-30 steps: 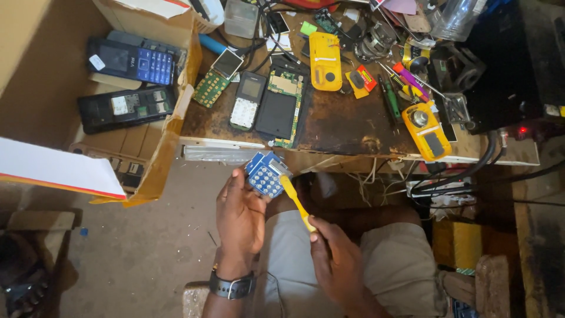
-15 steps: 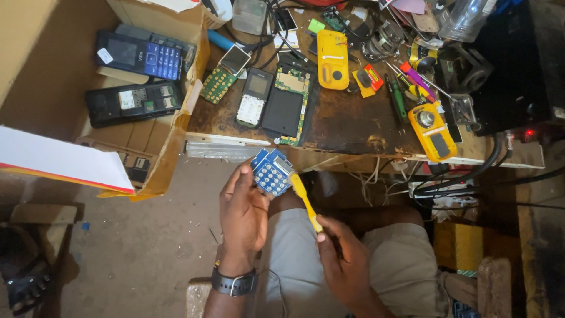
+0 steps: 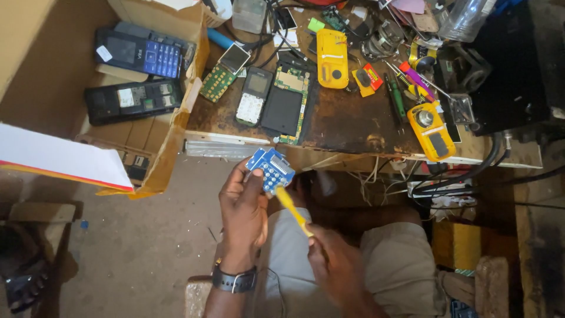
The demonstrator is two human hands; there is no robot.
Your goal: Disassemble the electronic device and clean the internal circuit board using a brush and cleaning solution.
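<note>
- The small blue circuit board (image 3: pixel 270 168), dotted with white keypad contacts, is held in the air below the front edge of the workbench (image 3: pixel 353 126), above the person's lap
- The left hand (image 3: pixel 243 212) grips the board from its 7 o'clock side, fingers and thumb clamped on its lower left edge; a dark wristwatch (image 3: pixel 234 279) sits on that wrist
- A yellow brush (image 3: pixel 292 209) runs from the board's 5 o'clock corner down towards 5 o'clock, its upper tip touching the board
- The right hand (image 3: pixel 332 265) holds the brush by its lower end, fingers closed around the handle
- At 12 o'clock from the board, on the workbench, lie a dark phone with a white keypad (image 3: pixel 253 95) and an opened phone body with a green board (image 3: pixel 286 103), side by side
- At 1 o'clock lies a yellow phone housing (image 3: pixel 332 58); at 2 o'clock, near the bench's right end, a yellow multimeter (image 3: pixel 432 131)
- At 10 o'clock stands a cardboard box (image 3: pixel 170 141) with two dark phones lying on it, the upper one with a blue keypad (image 3: pixel 144 53), the lower one black (image 3: pixel 134 100)
- At 4 o'clock, black cables (image 3: pixel 465 176) hang under the bench
</note>
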